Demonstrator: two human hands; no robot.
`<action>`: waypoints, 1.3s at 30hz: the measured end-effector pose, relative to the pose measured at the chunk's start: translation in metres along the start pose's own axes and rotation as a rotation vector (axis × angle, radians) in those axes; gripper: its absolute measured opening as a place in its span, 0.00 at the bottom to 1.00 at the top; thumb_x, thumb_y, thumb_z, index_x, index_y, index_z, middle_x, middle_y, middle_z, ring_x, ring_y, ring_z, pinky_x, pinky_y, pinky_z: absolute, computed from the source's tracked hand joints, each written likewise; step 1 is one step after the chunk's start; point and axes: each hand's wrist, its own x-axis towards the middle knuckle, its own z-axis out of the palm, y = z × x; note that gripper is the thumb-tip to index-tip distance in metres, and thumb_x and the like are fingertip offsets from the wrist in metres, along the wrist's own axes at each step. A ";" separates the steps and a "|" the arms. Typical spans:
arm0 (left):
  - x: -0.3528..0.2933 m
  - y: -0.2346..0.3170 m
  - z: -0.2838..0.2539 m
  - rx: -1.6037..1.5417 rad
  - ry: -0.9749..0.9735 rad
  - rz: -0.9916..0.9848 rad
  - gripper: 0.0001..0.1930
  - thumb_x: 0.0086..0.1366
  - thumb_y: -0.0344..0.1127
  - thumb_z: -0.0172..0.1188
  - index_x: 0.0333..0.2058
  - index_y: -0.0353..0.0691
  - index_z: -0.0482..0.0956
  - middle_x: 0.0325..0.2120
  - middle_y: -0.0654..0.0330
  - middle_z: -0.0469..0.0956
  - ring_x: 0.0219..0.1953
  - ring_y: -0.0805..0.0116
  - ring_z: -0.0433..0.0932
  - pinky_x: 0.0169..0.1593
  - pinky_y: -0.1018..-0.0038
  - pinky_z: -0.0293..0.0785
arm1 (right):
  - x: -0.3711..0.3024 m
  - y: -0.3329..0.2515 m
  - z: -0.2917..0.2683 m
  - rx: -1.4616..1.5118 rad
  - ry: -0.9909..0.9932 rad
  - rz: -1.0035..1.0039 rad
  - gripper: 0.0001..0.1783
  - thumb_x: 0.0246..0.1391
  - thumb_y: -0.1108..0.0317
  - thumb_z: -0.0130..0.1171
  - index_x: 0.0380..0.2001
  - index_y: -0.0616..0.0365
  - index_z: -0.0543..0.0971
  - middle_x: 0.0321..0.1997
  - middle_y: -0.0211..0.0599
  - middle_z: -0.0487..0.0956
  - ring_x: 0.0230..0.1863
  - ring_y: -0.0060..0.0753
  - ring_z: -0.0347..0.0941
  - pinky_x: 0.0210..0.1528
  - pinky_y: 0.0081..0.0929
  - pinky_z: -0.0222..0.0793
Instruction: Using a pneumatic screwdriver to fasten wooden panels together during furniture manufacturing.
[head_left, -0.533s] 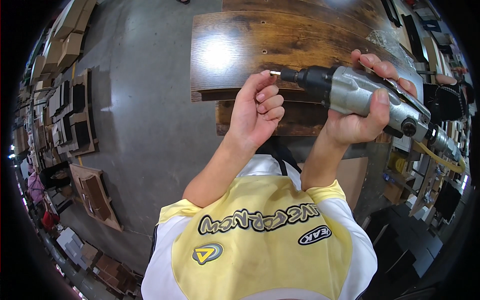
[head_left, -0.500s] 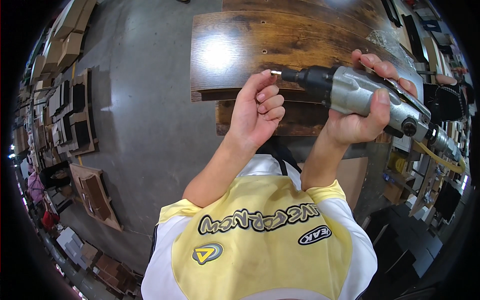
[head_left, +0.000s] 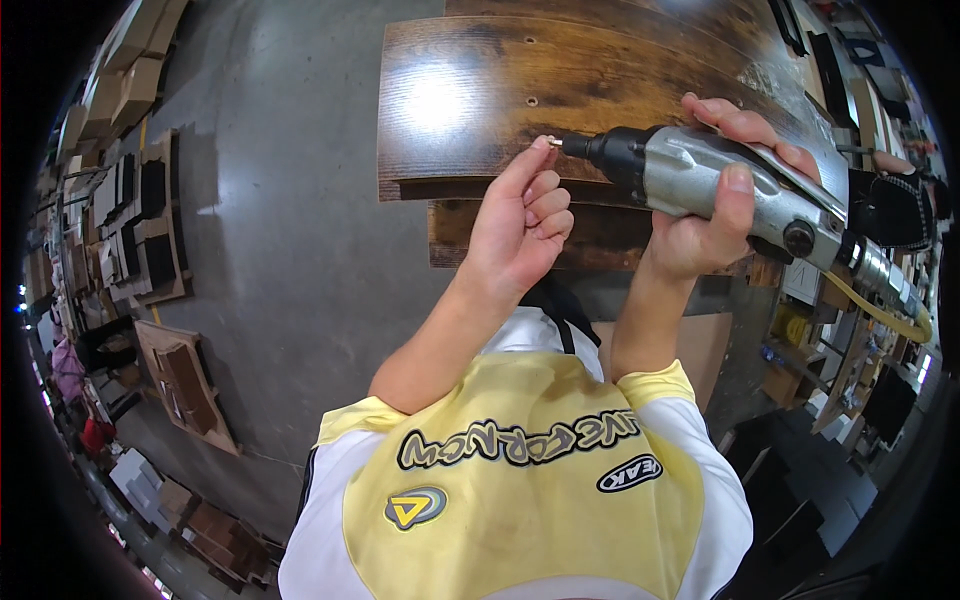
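Concrete floor [head_left: 270,250] spreads out on the left, brown boards [head_left: 460,70] stacked ahead. Right hand [head_left: 690,238] has a firm grip around the driver [head_left: 700,178], which lies sideways over the boards in this view, metal tip [head_left: 557,143] pointing left! Left hand [head_left: 520,225] is closed, finger and thumb pinching that tip, the rest curled. Yellow hose [head_left: 915,332] loops by the driver's back end.

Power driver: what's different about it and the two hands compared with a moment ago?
The power driver and the right hand around it moved slightly left, the tool's rear most visibly. The left hand's fingertips edged slightly right, nearer its black nose. Nothing was newly grasped or released: the left hand still appears to pinch the metal bit. The brown boards stayed put.
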 end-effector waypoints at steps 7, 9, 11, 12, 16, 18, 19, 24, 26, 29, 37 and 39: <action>0.022 -0.007 -0.019 -0.105 0.127 -0.044 0.07 0.70 0.35 0.54 0.34 0.40 0.71 0.13 0.75 0.53 0.14 0.83 0.50 0.18 0.83 0.45 | -0.005 0.028 -0.016 -0.016 -0.201 0.098 0.27 0.48 0.78 0.59 0.50 0.57 0.61 0.38 0.54 0.77 0.40 0.48 0.77 0.50 0.50 0.75; 0.023 -0.008 -0.018 -0.081 0.164 -0.042 0.08 0.70 0.39 0.56 0.32 0.44 0.71 0.12 0.76 0.53 0.13 0.84 0.49 0.17 0.83 0.45 | -0.005 0.029 -0.017 -0.012 -0.232 0.118 0.27 0.48 0.79 0.59 0.51 0.57 0.61 0.38 0.54 0.77 0.40 0.48 0.77 0.50 0.50 0.75; 0.023 -0.012 -0.019 -0.108 0.167 -0.048 0.08 0.70 0.38 0.55 0.33 0.43 0.71 0.12 0.76 0.53 0.13 0.84 0.50 0.17 0.83 0.45 | -0.002 0.027 -0.017 -0.006 -0.257 0.131 0.27 0.48 0.79 0.59 0.51 0.57 0.61 0.38 0.53 0.77 0.40 0.48 0.77 0.50 0.50 0.75; 0.022 -0.014 -0.020 -0.127 0.169 -0.057 0.07 0.71 0.37 0.54 0.34 0.42 0.71 0.12 0.75 0.52 0.14 0.83 0.50 0.18 0.83 0.45 | -0.002 0.026 -0.018 -0.004 -0.260 0.136 0.27 0.48 0.79 0.59 0.51 0.57 0.61 0.38 0.53 0.77 0.40 0.48 0.77 0.50 0.50 0.75; 0.019 -0.020 -0.024 -0.133 0.175 -0.043 0.07 0.71 0.38 0.53 0.34 0.44 0.72 0.12 0.75 0.52 0.13 0.83 0.50 0.17 0.83 0.45 | 0.001 0.027 -0.016 -0.021 -0.324 0.187 0.27 0.48 0.80 0.59 0.51 0.57 0.61 0.37 0.52 0.77 0.39 0.47 0.77 0.49 0.49 0.75; 0.020 -0.022 -0.024 -0.157 0.210 -0.045 0.07 0.71 0.39 0.53 0.34 0.45 0.72 0.12 0.75 0.52 0.13 0.83 0.50 0.17 0.83 0.46 | 0.000 0.028 -0.017 -0.014 -0.339 0.204 0.27 0.48 0.80 0.59 0.50 0.57 0.60 0.36 0.51 0.77 0.39 0.46 0.77 0.48 0.48 0.76; 0.019 -0.023 -0.026 -0.157 0.211 -0.044 0.07 0.71 0.39 0.53 0.34 0.45 0.72 0.12 0.75 0.52 0.13 0.83 0.50 0.17 0.83 0.46 | 0.000 0.028 -0.019 -0.019 -0.372 0.222 0.27 0.48 0.81 0.58 0.50 0.57 0.60 0.36 0.50 0.77 0.38 0.45 0.77 0.48 0.46 0.76; 0.013 -0.025 -0.025 -0.096 0.243 -0.020 0.08 0.71 0.41 0.53 0.33 0.47 0.74 0.12 0.75 0.51 0.13 0.84 0.49 0.17 0.84 0.47 | -0.003 0.030 -0.021 -0.056 -0.430 0.287 0.26 0.48 0.83 0.57 0.47 0.57 0.60 0.35 0.49 0.77 0.37 0.41 0.78 0.46 0.41 0.77; 0.009 -0.030 -0.035 -0.064 0.238 -0.012 0.08 0.71 0.41 0.53 0.33 0.48 0.74 0.12 0.76 0.51 0.13 0.84 0.49 0.17 0.84 0.46 | -0.003 0.032 -0.022 -0.076 -0.434 0.277 0.26 0.48 0.82 0.58 0.48 0.57 0.59 0.36 0.50 0.78 0.38 0.41 0.78 0.46 0.40 0.77; -0.019 -0.039 -0.051 0.094 0.253 -0.013 0.11 0.72 0.45 0.52 0.32 0.48 0.74 0.12 0.75 0.51 0.13 0.84 0.50 0.17 0.83 0.46 | 0.000 0.032 -0.023 -0.103 -0.439 0.270 0.27 0.48 0.82 0.58 0.49 0.56 0.59 0.38 0.52 0.78 0.40 0.42 0.79 0.46 0.38 0.77; -0.038 0.009 -0.035 0.862 0.236 0.464 0.20 0.74 0.45 0.44 0.36 0.32 0.77 0.15 0.76 0.54 0.16 0.86 0.49 0.19 0.83 0.44 | 0.003 0.050 -0.020 -0.111 -0.415 0.222 0.28 0.48 0.80 0.58 0.51 0.56 0.60 0.41 0.56 0.78 0.43 0.44 0.78 0.47 0.36 0.76; -0.038 0.023 -0.032 0.909 0.197 0.458 0.19 0.75 0.44 0.44 0.38 0.33 0.77 0.15 0.76 0.55 0.17 0.86 0.49 0.20 0.83 0.45 | 0.010 0.057 -0.018 -0.093 -0.414 0.199 0.27 0.49 0.80 0.58 0.51 0.56 0.61 0.41 0.54 0.78 0.45 0.45 0.78 0.50 0.39 0.76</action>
